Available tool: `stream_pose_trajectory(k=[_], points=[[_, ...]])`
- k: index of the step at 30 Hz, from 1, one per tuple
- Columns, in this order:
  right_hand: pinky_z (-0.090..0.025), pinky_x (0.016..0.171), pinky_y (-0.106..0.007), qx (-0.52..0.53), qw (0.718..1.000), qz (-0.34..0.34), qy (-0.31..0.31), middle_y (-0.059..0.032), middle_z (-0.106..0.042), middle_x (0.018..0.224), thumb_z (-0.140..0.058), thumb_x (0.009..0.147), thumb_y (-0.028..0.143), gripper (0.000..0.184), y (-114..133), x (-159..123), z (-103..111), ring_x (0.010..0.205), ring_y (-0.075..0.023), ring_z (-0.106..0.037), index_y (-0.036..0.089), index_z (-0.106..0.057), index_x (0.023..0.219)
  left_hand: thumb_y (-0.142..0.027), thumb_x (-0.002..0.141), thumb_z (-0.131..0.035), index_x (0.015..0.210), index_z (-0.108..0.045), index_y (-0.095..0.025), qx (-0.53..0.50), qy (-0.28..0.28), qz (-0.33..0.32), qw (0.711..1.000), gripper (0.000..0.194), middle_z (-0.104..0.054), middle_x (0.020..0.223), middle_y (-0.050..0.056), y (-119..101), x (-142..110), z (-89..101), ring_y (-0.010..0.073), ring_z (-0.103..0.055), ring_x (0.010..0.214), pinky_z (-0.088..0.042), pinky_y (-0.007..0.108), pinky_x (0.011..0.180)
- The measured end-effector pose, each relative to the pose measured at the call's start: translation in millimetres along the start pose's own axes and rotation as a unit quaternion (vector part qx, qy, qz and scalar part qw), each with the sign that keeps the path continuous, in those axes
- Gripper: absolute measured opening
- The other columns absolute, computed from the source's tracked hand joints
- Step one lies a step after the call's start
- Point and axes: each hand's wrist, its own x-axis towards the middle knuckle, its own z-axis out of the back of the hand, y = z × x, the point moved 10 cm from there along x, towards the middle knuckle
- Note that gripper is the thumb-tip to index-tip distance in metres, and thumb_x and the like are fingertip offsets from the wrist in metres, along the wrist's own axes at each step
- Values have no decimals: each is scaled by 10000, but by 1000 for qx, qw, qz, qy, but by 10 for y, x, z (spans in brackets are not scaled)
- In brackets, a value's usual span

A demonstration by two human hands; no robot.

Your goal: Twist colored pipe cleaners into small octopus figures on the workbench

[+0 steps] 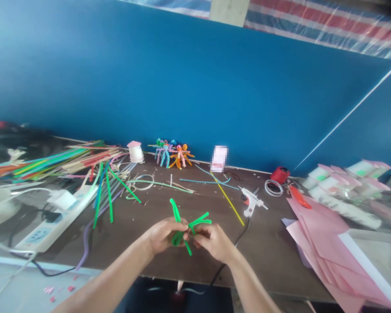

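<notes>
Above the front part of the dark table, both hands are closed on a bent green pipe cleaner figure (178, 237). My left hand (165, 234) pinches its coiled middle between thumb and fingers. One green strand sticks up from there and another points down. My right hand (214, 242) grips the right side, where two green ends (200, 220) spread outward. My fingers partly hide where the strands join. Beyond the hands, a yellow pipe cleaner (228, 200) lies slantwise on the table, with a white glue gun (251, 202) to its right.
Bundled pipe cleaners (61, 163) and a white power strip (57, 221) lie at the left. Small colourful pipe cleaner figures (172, 154) stand at the back. Pink sheets (326, 248) and white rolls (348, 184) occupy the right. A black cable (239, 237) runs past my right hand.
</notes>
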Motion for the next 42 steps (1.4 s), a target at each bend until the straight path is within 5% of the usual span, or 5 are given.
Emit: stream_pose_trajectory(k=[9,15,30,37,42], points=[[-307,356,-147,3,997,-74,-32,37,-521,488,-476,769,279,201,-202,-25,44,333,-43,-410,140,-617,741,-388,680,-611,798,-566,-122,20,-68,-33,997,294,-621,644,39,-41,49,138,149,-578,582,-416,258,550],[-284,341,-148,5,996,-75,-55,48,-504,466,-487,766,318,217,-248,-40,76,317,-37,-363,144,-616,784,-256,589,-696,639,-547,-113,75,-67,-78,992,212,-590,571,9,-134,53,75,113,-555,517,-392,214,513],[-242,387,-172,3,992,-94,-85,70,-380,424,-526,757,344,235,-415,-43,223,378,-48,-336,146,-553,633,-329,754,-546,754,-568,-98,-54,-80,27,995,232,-651,677,81,74,77,168,160,-607,595,-446,241,528],[-270,375,-176,53,988,-109,-94,67,-405,444,-531,737,348,216,-580,-52,179,370,-55,-350,139,-564,694,-183,603,-697,732,-601,-95,6,-116,-51,992,184,-600,574,15,-35,68,219,105,-539,527,-404,207,517],[-438,669,-279,-52,953,7,-299,-46,-602,762,-586,686,339,239,-278,-236,635,707,-166,-558,155,-604,838,-216,544,-727,740,-616,-108,49,-165,-111,979,249,-569,566,-10,-164,30,290,97,-509,533,-373,209,517]])
